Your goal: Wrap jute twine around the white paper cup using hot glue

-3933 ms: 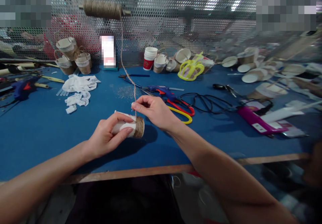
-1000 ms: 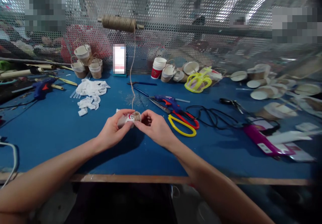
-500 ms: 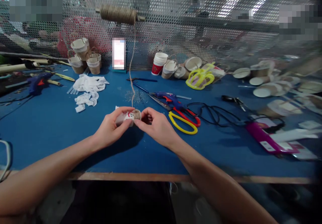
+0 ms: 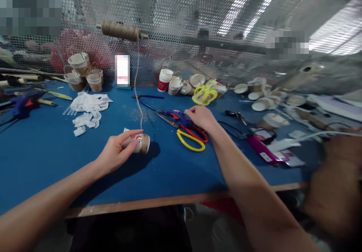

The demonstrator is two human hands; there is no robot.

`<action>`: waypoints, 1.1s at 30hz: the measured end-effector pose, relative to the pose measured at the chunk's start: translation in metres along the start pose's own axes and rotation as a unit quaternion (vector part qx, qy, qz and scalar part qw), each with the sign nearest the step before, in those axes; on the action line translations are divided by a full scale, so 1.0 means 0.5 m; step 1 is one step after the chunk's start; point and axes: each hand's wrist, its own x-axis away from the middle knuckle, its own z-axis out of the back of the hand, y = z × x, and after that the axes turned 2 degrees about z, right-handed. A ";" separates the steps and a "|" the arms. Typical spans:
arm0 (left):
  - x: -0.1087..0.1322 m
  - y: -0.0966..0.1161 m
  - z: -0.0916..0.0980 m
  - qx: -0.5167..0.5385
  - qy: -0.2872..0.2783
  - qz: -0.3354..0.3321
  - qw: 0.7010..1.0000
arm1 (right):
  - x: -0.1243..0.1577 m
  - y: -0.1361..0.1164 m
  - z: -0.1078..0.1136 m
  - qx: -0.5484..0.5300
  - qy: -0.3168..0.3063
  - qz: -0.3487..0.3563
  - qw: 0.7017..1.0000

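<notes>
My left hand (image 4: 117,150) is closed around a small white paper cup (image 4: 132,142) lying on its side. Brown twine is wrapped round the cup's right end (image 4: 145,143), and a strand of twine (image 4: 137,86) runs up from it to a spool (image 4: 120,31). My right hand (image 4: 202,117) is at the back of a blue hot glue gun (image 4: 175,115), its fingers curled on it and hiding that end. Just below lie large scissors (image 4: 190,140) with red and yellow handles, close to my right wrist.
White paper scraps (image 4: 90,103) and twine-wrapped cups (image 4: 94,81) stand left. A red cup stack (image 4: 164,81) and a yellow woven piece (image 4: 205,93) are at the back. A purple power strip (image 4: 260,150) lies right. Another person's blurred arm (image 4: 333,180) shows at far right.
My right hand has left the cup and moved right to the glue gun. My left hand still holds the cup. The view has turned right, and another person's arm now shows.
</notes>
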 end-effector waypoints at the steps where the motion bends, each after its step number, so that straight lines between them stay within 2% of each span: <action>1: -0.001 -0.003 -0.002 -0.001 0.000 -0.004 1.000 | -0.007 0.008 -0.005 0.008 -0.016 -0.006 1.000; 7: -0.006 -0.012 -0.006 -0.011 -0.032 -0.025 0.999 | -0.021 0.011 -0.032 -0.035 -0.099 0.002 0.995; 13: -0.008 -0.004 -0.003 -0.052 -0.025 -0.026 0.998 | -0.015 0.006 -0.038 -0.164 -0.084 -0.032 0.982; 16: -0.008 -0.003 -0.002 -0.070 -0.020 -0.025 0.997 | 0.001 0.000 -0.023 -0.267 -0.079 -0.048 0.959; 22: -0.013 -0.007 0.006 -0.065 -0.048 -0.034 0.996 | 0.048 -0.028 0.009 -0.440 -0.107 -0.044 0.890; 25: -0.017 -0.006 0.010 -0.070 -0.074 -0.052 0.993 | 0.079 -0.042 0.002 -0.504 -0.166 -0.016 0.847; 27: -0.018 -0.004 0.012 -0.086 -0.081 -0.055 0.991 | 0.100 -0.050 -0.005 -0.506 -0.211 0.020 0.836; 30: -0.015 0.000 0.012 -0.113 -0.084 -0.042 0.989 | 0.126 -0.057 -0.004 -0.478 -0.248 0.081 0.839; 33: -0.008 0.003 0.011 -0.126 -0.075 -0.034 0.989 | 0.145 -0.059 0.008 -0.432 -0.242 0.125 0.860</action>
